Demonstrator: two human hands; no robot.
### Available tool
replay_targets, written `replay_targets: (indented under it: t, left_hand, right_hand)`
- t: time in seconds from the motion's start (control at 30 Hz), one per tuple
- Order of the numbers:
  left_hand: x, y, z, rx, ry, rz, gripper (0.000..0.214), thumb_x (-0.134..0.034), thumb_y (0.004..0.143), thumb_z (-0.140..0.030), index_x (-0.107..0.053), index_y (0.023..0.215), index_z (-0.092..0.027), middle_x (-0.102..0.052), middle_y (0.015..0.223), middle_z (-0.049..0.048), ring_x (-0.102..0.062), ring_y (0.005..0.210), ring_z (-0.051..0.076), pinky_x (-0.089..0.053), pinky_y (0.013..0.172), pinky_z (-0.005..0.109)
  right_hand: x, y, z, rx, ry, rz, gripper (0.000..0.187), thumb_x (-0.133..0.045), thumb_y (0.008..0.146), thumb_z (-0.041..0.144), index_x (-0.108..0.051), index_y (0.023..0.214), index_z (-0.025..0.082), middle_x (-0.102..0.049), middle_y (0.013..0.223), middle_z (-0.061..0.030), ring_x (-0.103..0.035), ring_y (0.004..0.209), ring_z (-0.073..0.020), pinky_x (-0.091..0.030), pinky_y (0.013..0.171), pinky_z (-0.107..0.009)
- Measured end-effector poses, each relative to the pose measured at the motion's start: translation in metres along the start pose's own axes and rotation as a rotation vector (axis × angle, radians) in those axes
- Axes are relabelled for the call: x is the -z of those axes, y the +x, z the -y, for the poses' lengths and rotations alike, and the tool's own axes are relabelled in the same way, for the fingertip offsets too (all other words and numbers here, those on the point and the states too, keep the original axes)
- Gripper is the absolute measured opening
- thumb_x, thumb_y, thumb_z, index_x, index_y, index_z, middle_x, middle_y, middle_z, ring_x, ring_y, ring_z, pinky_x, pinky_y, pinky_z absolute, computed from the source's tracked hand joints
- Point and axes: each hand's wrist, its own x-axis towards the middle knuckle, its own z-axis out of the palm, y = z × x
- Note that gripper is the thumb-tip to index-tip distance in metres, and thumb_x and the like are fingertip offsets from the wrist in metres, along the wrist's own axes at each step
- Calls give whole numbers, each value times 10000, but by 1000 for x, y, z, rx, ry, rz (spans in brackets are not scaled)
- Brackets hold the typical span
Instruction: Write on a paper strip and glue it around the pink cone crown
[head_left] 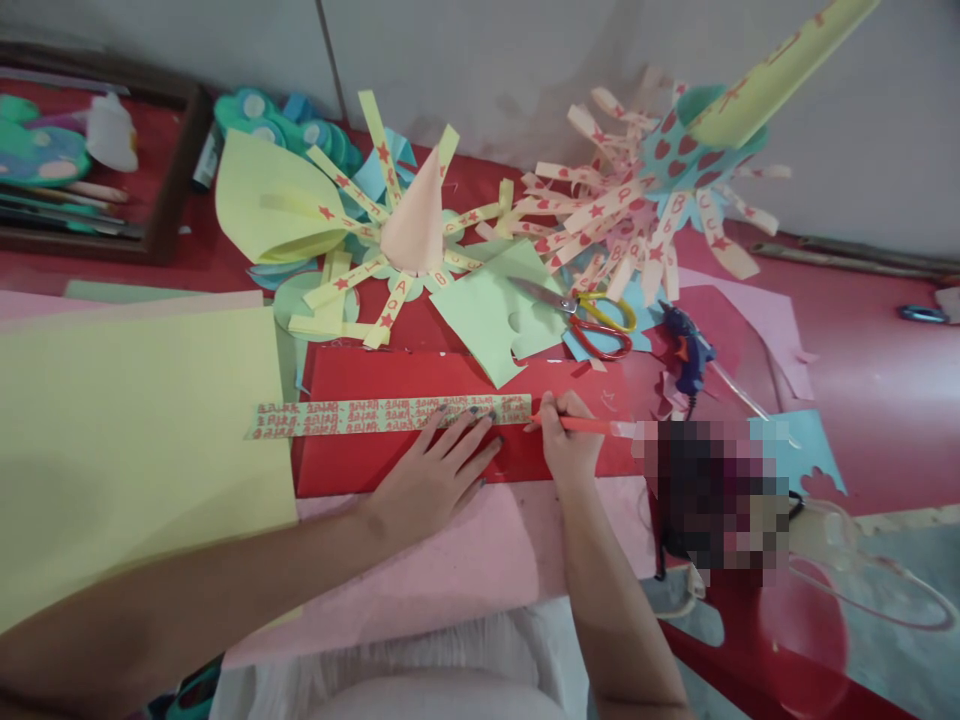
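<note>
White cloth [517, 660] shows across my lap, closest to me, with my bare forearms reaching past it to the table. Pink paper [480, 560] lies at the near edge, and beyond it is a red board [337, 465]. Across this board runs a narrow, pale green strip [337, 420], filled with rows of red characters; its left end laps over the edge of a big yellow sheet [135, 430].

My left hand [442, 455] lies palm down, fingers slightly apart, with the fingertips on the strip. My right hand [571, 430] is at the strip's right end, thumb and fingers closed around a red pen [596, 426], its tip right by the paper.

Behind the board, light green paper [487, 320] lies with scissors [573, 304] on it, blades pointing left and handles toward the right. Near them, further right, rests a glue gun [688, 350]. Farther back stands a peach cone [415, 225] ringed by yellow strips with red stars and letters. To its right a blue band [667, 150] with red hearts carries a yellow cone [780, 75] above lettered fringes. Back left, a brown tray [184, 170] holds a white bottle [112, 132].
</note>
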Motion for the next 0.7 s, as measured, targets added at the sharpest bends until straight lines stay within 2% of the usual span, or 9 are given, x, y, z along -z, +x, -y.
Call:
replay_targets:
  t: [0.17,0.3,0.47,0.7]
  left_hand:
    - [-1,-1,0,-8,18,-8,409,-336,925,-341,-499,1273,-201,-483,1353,69,-418,1226,249,-192,1073,468]
    - [-2,-2,1,-1,6,15,422,-333,925,-349,-475,1297,-208,-452,1380,69,-395,1245,245,-193,1075,463]
    - [-1,-2,1,-13,16,-16,413,-347,923,-344,-494,1278,-192,-473,1363,75,-417,1227,250,-175,1074,465]
    - [-2,-3,1,-1,22,-8,420,-331,929,-356,-470,1298,-213,-457,1379,60,-403,1243,243,-174,1071,458]
  right_hand:
    - [1,-1,-2,-5,0,-3,351,-498,794,310,-303,517,219,-363,399,85,-513,372,-97,-339,393,-204]
    - [1,-3,-5,-37,67,-64,372,-513,798,333,-293,522,218,-343,412,95,-498,347,-91,-326,378,-208]
    - [1,-4,-1,-34,103,-182,392,-523,825,367,-321,525,216,-478,390,68,-494,363,-94,-381,445,-229]
    - [2,-3,0,-133,187,-231,379,-545,822,427,-409,556,194,-506,408,59,-448,365,-83,-343,420,-218]
